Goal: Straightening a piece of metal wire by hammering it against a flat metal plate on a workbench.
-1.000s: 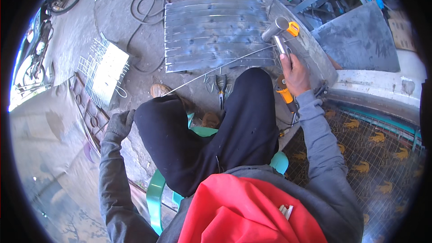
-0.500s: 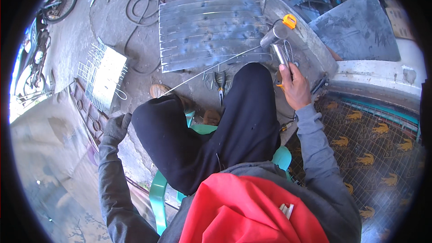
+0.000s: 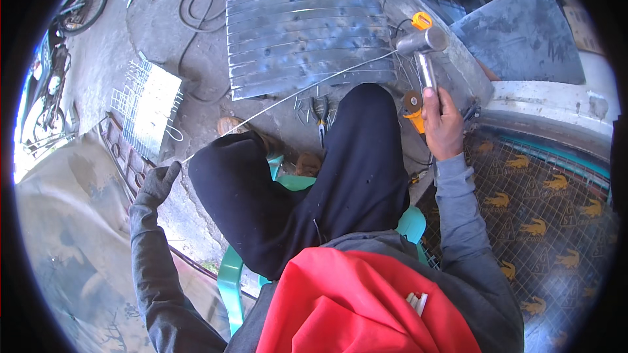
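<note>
Hammer [image 3: 422, 40]: shifted right, upper right; likely head-heavy, hold handle [image 3: 425, 70]
Right hand [image 3: 443, 124]: wrapped round handle
Left hand [image 3: 157, 184]: grasping rod [image 3: 281, 102], left of frame
Rod: likely light, springy

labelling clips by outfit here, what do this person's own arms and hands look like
The left hand wears a dark grey glove, while the right hand is bare. Both arms are in long, plain grey sleeves: the left sleeve is creased, and so is the right sleeve. I can make out no markings on either.
</note>
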`<action>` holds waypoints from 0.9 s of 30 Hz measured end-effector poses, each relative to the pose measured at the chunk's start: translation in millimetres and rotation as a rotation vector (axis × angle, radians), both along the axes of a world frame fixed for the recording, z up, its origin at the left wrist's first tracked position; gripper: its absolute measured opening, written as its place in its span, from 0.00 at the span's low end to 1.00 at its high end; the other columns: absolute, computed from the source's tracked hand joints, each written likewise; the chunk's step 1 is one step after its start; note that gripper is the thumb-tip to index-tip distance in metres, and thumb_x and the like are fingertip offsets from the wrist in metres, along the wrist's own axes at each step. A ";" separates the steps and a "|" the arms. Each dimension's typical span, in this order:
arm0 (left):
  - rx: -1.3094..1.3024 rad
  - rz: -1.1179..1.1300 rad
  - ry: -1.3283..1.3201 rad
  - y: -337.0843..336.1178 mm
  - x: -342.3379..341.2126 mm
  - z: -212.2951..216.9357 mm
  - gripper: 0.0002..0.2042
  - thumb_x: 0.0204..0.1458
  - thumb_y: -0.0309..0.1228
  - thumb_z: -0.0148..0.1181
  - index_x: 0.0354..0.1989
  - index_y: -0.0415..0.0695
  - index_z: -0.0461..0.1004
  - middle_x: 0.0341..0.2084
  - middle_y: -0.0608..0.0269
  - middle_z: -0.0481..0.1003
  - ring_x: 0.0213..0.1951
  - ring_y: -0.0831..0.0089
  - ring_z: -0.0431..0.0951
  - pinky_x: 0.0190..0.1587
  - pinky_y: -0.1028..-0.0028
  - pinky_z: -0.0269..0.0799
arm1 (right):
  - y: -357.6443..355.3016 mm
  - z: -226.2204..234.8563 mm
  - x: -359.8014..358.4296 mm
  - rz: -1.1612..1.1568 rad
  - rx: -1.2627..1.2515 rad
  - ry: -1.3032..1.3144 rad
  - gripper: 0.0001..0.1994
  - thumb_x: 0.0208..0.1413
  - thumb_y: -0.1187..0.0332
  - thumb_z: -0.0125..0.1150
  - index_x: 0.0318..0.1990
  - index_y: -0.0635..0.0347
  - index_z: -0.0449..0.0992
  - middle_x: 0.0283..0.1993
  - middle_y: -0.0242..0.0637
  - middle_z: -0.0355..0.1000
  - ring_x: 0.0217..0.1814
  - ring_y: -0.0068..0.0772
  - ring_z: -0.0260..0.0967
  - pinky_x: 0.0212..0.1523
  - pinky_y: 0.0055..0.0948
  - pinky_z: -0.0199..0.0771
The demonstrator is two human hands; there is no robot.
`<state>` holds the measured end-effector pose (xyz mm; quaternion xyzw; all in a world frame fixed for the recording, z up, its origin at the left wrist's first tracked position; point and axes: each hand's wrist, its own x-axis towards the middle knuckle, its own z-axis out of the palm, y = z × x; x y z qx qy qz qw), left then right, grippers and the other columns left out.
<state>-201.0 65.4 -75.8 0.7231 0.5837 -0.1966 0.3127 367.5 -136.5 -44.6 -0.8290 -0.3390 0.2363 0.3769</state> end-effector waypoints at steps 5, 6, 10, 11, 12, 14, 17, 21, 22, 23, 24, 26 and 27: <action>0.010 0.006 0.010 -1.5 -6.4 -5.1 0.35 0.61 0.61 0.47 0.28 0.33 0.77 0.19 0.43 0.72 0.25 0.58 0.70 0.37 0.58 0.69 | 7.3 11.2 -7.6 -0.025 0.242 0.009 0.17 0.68 0.55 0.54 0.49 0.63 0.74 0.25 0.33 0.69 0.26 0.22 0.68 0.29 0.30 0.70; 0.001 0.010 0.004 -2.3 -10.5 -9.0 0.35 0.61 0.61 0.47 0.28 0.33 0.77 0.20 0.42 0.73 0.25 0.56 0.70 0.37 0.58 0.69 | 8.2 8.9 -9.6 -0.009 0.222 -0.104 0.17 0.68 0.56 0.53 0.49 0.62 0.73 0.26 0.35 0.71 0.26 0.26 0.70 0.29 0.32 0.70; 0.017 0.014 -0.054 -4.5 -3.6 -6.5 0.35 0.61 0.61 0.48 0.29 0.33 0.78 0.21 0.39 0.73 0.25 0.53 0.70 0.37 0.58 0.69 | 12.9 -8.7 4.0 0.111 0.002 -0.285 0.19 0.68 0.52 0.50 0.47 0.61 0.73 0.28 0.42 0.74 0.30 0.41 0.76 0.30 0.39 0.71; 0.022 0.018 -0.053 -4.7 -8.2 -10.3 0.35 0.61 0.61 0.48 0.29 0.33 0.78 0.21 0.39 0.73 0.25 0.53 0.70 0.37 0.58 0.69 | 19.2 -6.9 5.5 0.181 -0.150 -0.288 0.20 0.68 0.50 0.49 0.45 0.60 0.74 0.28 0.43 0.74 0.31 0.44 0.77 0.30 0.39 0.71; 0.015 0.007 -0.056 -4.9 -15.9 -18.5 0.35 0.61 0.61 0.48 0.29 0.34 0.78 0.21 0.39 0.73 0.25 0.53 0.71 0.37 0.58 0.69 | 21.2 2.6 11.9 0.143 -0.225 -0.109 0.22 0.67 0.48 0.48 0.42 0.61 0.74 0.25 0.41 0.72 0.28 0.37 0.75 0.30 0.38 0.70; -0.001 -0.009 -0.062 -5.7 -12.9 -20.3 0.35 0.61 0.61 0.48 0.28 0.34 0.78 0.21 0.39 0.73 0.25 0.52 0.71 0.37 0.58 0.69 | 22.1 16.3 9.6 0.123 -0.179 -0.069 0.22 0.67 0.48 0.49 0.41 0.61 0.74 0.24 0.39 0.71 0.27 0.34 0.73 0.30 0.36 0.70; -0.010 0.018 -0.003 -9.4 -13.7 -19.1 0.35 0.61 0.61 0.48 0.28 0.33 0.77 0.21 0.38 0.73 0.24 0.53 0.69 0.37 0.58 0.68 | 11.6 14.8 4.5 0.079 -0.110 -0.046 0.21 0.67 0.49 0.50 0.41 0.61 0.74 0.23 0.34 0.68 0.25 0.25 0.67 0.29 0.31 0.69; 0.021 0.002 -0.054 -3.5 -16.8 -23.1 0.34 0.61 0.61 0.48 0.28 0.33 0.77 0.21 0.38 0.72 0.24 0.50 0.64 0.36 0.56 0.67 | 14.4 -9.4 0.9 -0.035 0.098 -0.121 0.21 0.68 0.49 0.49 0.42 0.60 0.73 0.25 0.36 0.69 0.26 0.28 0.69 0.30 0.32 0.69; 0.011 0.035 -0.081 -1.8 -16.5 -22.5 0.34 0.61 0.61 0.48 0.28 0.34 0.76 0.21 0.39 0.72 0.24 0.52 0.64 0.36 0.57 0.66 | 22.5 -16.1 7.5 0.065 0.003 -0.234 0.21 0.68 0.48 0.48 0.41 0.60 0.73 0.25 0.36 0.69 0.26 0.28 0.69 0.30 0.33 0.69; 0.001 0.067 -0.109 -0.3 -16.4 -21.7 0.34 0.61 0.61 0.48 0.28 0.34 0.76 0.20 0.40 0.72 0.24 0.54 0.64 0.36 0.57 0.66 | 25.8 -19.6 11.6 0.165 -0.093 -0.347 0.22 0.68 0.48 0.48 0.41 0.60 0.73 0.25 0.36 0.69 0.26 0.29 0.69 0.31 0.34 0.69; 0.003 0.063 -0.109 -0.1 -16.7 -20.4 0.34 0.61 0.61 0.48 0.28 0.34 0.76 0.20 0.40 0.72 0.24 0.54 0.64 0.36 0.57 0.66 | 23.9 -15.7 20.5 0.148 -0.167 -0.225 0.23 0.68 0.47 0.46 0.40 0.60 0.72 0.25 0.36 0.70 0.27 0.31 0.70 0.32 0.35 0.70; 0.061 -0.009 0.004 -0.1 -15.1 -18.8 0.34 0.61 0.60 0.50 0.27 0.33 0.75 0.17 0.47 0.68 0.24 0.65 0.63 0.35 0.61 0.66 | 30.1 4.6 21.5 0.130 -0.178 -0.117 0.23 0.68 0.47 0.47 0.40 0.60 0.73 0.25 0.36 0.70 0.27 0.30 0.70 0.32 0.35 0.70; 0.063 -0.006 0.003 2.8 -18.4 -20.1 0.34 0.61 0.60 0.50 0.27 0.33 0.75 0.17 0.47 0.68 0.24 0.65 0.63 0.35 0.61 0.66 | 29.0 9.5 19.8 0.112 -0.194 -0.005 0.22 0.68 0.47 0.48 0.40 0.60 0.73 0.25 0.37 0.70 0.28 0.30 0.70 0.32 0.35 0.70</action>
